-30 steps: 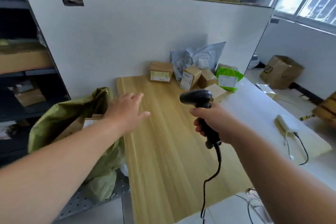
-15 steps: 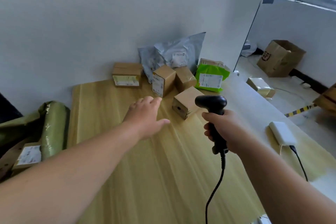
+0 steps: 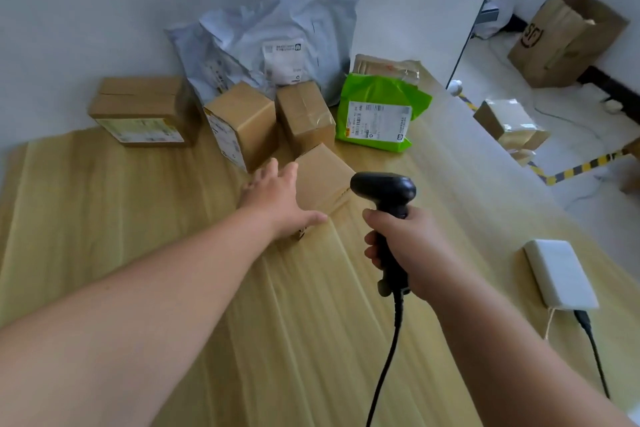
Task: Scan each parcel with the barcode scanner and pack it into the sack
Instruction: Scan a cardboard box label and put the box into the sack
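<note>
Pale wooden table (image 3: 138, 253) is backed by a white wall (image 3: 104, 10), where parcels (image 3: 242, 121) are heaped just beyond the fingertips (image 3: 273, 165). The left hand (image 3: 277, 198) is spread wide, fingers straight, against the nearest carton (image 3: 325, 180), seemingly to seize it for scanning. The barcode scanner (image 3: 384, 189) is gripped by curled fingers of the right hand (image 3: 405, 246), held ready just right of that carton; no sack is seen.

Parcel-sorting room: labelled parcels (image 3: 375, 121), scanner (image 3: 384, 189)

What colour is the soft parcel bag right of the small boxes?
Bright green bag with a white shipping label, seen clearly in the head view.
</note>
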{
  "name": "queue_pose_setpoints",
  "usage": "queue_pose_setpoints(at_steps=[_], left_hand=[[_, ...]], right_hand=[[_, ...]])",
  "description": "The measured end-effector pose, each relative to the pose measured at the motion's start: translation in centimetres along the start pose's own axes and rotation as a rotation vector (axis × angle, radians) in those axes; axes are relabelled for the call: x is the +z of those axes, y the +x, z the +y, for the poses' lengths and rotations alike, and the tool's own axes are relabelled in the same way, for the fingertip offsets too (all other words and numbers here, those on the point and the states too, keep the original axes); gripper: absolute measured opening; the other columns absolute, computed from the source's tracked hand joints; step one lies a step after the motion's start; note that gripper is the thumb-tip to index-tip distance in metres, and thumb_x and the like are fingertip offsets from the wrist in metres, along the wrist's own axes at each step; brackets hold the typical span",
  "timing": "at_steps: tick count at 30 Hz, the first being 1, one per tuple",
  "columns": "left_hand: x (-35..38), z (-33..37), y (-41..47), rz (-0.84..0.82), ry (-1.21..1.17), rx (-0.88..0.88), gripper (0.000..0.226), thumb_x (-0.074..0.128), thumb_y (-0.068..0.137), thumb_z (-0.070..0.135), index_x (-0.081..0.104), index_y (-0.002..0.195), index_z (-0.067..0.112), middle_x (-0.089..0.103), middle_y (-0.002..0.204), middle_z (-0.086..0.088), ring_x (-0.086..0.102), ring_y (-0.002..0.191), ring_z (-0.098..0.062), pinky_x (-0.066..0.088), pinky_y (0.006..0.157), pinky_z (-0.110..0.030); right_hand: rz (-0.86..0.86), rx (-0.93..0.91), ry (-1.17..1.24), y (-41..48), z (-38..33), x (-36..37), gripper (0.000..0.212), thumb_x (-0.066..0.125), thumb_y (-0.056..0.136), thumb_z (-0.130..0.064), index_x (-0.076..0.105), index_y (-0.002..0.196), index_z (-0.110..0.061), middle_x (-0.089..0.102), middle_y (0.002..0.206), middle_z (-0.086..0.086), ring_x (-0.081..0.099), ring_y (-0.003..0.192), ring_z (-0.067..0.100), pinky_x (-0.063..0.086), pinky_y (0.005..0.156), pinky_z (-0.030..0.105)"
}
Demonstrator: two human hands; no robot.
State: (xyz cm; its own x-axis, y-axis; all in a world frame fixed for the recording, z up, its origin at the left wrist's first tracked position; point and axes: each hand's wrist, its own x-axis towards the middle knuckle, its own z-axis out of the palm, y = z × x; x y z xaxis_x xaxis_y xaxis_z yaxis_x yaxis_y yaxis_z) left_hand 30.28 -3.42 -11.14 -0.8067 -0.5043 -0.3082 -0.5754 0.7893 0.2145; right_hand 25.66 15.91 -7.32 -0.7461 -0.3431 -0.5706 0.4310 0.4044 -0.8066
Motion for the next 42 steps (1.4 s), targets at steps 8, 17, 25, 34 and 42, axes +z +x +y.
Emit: queue_pose_setpoints(at_steps=[8,17,25,34,42], left_hand=[[1.4,-1.3,-0.3,0.062,-0.563,-0.172,0.089,0.073,0.071,0.054,0.03,0.143,0.024,0.048,0.127,0.003,0.05,0.117,-0.022,0.043,0.093,-0.034],[-2.2,-7.5,-8.3,-0.311,-1.742,-0.414,0.038,0.05,0.084,0.05,0.065,0.098,0.017,0.067,0.089,-0.013,0.057,0.076,-0.029,0.044,0.074,-0.037],[-5.1,-13.4,-16.1,-0.344,-1.784,-0.405,0.046,0.04,0.087,0.049,0.069,0.104,0.017,0.068,0.11,-0.015,0.056,0.101,-0.033,0.039,0.089,-0.041],[-8.9,-20.9,-23.7,-0.085,-1.587,-0.449,0.016,0.047,0.098,0.028,0.061,0.106,0.029,0.061,0.09,-0.008,0.058,0.081,-0.025,0.047,0.074,-0.039],[-9.9,-26.8,-27.7,0.058,-1.544,-0.44,0.049,0.071,0.081,0.017,0.052,0.126,0.014,0.071,0.098,-0.01,0.064,0.085,-0.024,0.054,0.071,-0.037]], right_hand=[[0.022,0.017,0.07,2.0,0.7,-0.9,0.014,0.065,0.093,-0.022,0.061,0.099,-0.01,0.063,0.071,0.007,0.061,0.058,0.02,0.052,0.057,0.035],[-0.046,-0.101,0.116,-1.8,-1.0,4.7,0.008,0.067,0.09,-0.02,0.063,0.094,-0.015,0.066,0.09,0.007,0.069,0.08,0.023,0.057,0.069,0.037],[-0.134,-0.225,0.031,-9.0,-3.0,12.8,0.008,0.069,0.09,-0.023,0.064,0.095,-0.02,0.072,0.094,0.002,0.07,0.084,0.021,0.06,0.075,0.04],[-0.228,-0.333,-0.11,-16.2,-3.2,20.4,0.012,0.071,0.088,-0.02,0.064,0.097,-0.02,0.075,0.097,0.003,0.071,0.087,0.025,0.058,0.083,0.048],[-0.361,-0.378,-0.243,-20.7,-3.3,25.4,0.015,0.07,0.09,-0.026,0.062,0.101,-0.022,0.073,0.104,0.006,0.071,0.096,0.028,0.059,0.083,0.045]])
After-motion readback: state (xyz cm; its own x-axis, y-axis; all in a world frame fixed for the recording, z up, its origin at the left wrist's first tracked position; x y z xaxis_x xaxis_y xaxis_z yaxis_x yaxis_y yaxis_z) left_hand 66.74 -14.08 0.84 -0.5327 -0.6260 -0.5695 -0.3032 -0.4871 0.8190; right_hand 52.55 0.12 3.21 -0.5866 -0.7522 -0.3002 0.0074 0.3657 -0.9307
